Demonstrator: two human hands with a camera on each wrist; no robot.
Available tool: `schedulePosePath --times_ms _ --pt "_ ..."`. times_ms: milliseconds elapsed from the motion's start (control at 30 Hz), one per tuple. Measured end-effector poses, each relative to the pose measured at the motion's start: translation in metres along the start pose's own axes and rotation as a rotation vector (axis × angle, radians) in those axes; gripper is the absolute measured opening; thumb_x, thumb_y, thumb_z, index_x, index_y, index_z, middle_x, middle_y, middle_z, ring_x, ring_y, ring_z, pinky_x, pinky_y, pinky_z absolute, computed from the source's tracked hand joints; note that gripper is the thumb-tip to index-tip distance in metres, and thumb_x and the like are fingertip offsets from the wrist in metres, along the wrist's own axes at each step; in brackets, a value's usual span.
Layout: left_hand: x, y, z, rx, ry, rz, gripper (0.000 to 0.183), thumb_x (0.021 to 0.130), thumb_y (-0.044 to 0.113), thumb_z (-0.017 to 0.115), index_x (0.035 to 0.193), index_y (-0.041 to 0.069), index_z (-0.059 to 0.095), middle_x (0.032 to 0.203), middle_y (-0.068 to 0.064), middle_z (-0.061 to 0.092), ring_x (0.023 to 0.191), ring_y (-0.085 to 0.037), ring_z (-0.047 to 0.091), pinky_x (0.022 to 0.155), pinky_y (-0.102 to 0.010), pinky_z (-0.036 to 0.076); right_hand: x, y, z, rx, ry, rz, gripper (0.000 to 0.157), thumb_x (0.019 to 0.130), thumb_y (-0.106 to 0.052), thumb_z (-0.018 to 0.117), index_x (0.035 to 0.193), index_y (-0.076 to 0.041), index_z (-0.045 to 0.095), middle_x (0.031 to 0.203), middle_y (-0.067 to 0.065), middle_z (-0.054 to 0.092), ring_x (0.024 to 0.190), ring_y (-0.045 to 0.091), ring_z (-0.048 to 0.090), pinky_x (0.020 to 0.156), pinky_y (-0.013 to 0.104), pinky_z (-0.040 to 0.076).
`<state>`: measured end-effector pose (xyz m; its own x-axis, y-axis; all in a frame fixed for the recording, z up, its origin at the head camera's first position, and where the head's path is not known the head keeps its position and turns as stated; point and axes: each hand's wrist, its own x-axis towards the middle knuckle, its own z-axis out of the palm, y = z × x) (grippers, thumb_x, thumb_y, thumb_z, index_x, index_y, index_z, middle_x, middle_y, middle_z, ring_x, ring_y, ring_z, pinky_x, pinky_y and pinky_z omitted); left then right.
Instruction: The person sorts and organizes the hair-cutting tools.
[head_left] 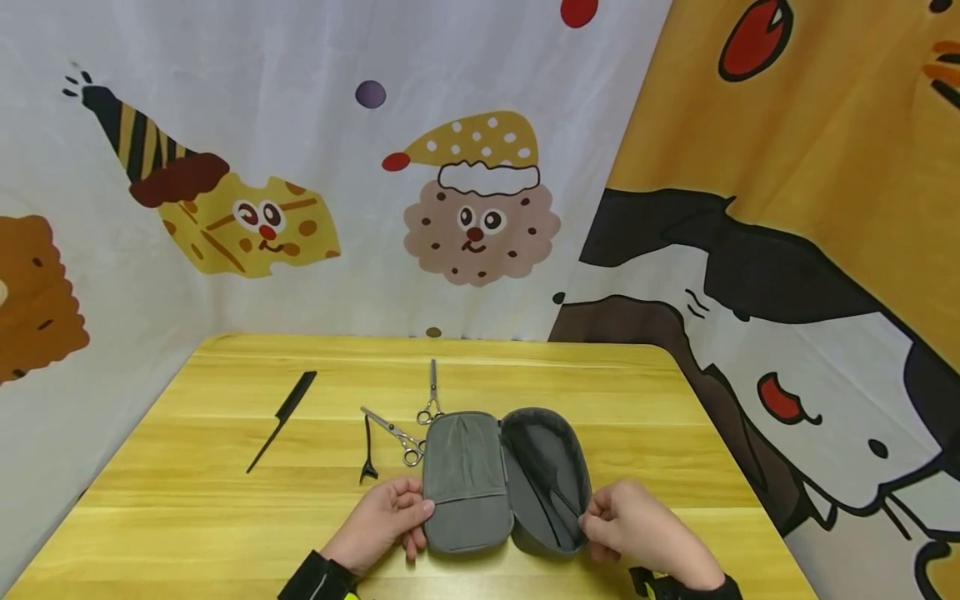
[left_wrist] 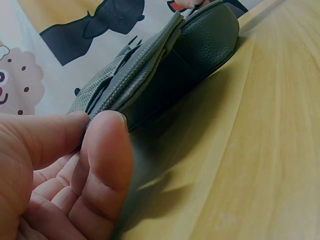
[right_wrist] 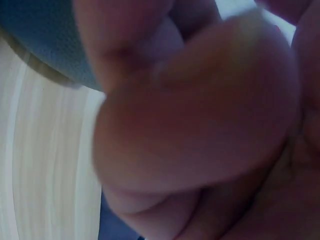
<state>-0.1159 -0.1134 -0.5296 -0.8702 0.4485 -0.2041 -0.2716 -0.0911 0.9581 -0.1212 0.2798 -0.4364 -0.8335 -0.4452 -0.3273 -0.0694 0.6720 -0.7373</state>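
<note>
Hands (head_left: 384, 518), grey case (head_left: 468, 467), wooden tabletop (head_left: 180, 525), cartoon-print curtain (head_left: 465, 50)

Grey case (head_left: 467, 479), opened flat like a book, near the front of the wooden table (head_left: 172, 517). The left half is a shallow panel with rounded corners, a gathered upper section and a smooth lower section divided by a horizontal seam. The right half is a deep, hollow shell, its rounded end directed away from the viewer. Zipper teeth (left_wrist: 120, 85) line the edge; the outer surface is pebbled. A dark slender tool (head_left: 534, 454) slants across the shell, its thin end reaching the right rim.
</note>
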Motion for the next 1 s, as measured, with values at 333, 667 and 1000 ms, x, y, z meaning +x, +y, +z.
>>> schedulePosePath --times_ms 333,667,1000 --pt "0.000 0.000 0.000 -0.002 -0.005 0.009 0.050 0.106 0.017 0.068 0.138 -0.015 0.047 0.097 -0.007 0.073 0.069 -0.014 0.069 0.059 -0.026 0.061 0.002 -0.010 0.004 -0.130 0.116 -0.032 0.029 0.102 -0.024 0.068 0.074 -0.016 0.070 0.061 -0.006 0.066 0.052 0.007 0.055 0.048 0.021 0.038" --pt "-0.001 0.000 0.001 0.010 0.006 0.007 0.049 0.106 0.017 0.069 0.138 -0.014 0.048 0.096 -0.007 0.073 0.069 -0.014 0.069 0.059 -0.026 0.060 0.016 -0.008 0.020 -0.196 0.065 -0.090 0.032 0.101 -0.034 0.073 0.072 -0.023 0.072 0.056 -0.014 0.063 0.051 0.005 0.057 0.049 0.023 0.044" --pt "-0.001 0.001 0.002 0.017 0.003 0.031 0.050 0.107 0.016 0.066 0.140 -0.016 0.046 0.095 -0.007 0.072 0.067 -0.013 0.069 0.058 -0.025 0.060 0.023 -0.013 0.034 -0.362 0.162 0.065 0.027 0.092 -0.025 0.083 0.068 -0.024 0.071 0.053 -0.009 0.059 0.050 0.013 0.055 0.050 0.027 0.040"
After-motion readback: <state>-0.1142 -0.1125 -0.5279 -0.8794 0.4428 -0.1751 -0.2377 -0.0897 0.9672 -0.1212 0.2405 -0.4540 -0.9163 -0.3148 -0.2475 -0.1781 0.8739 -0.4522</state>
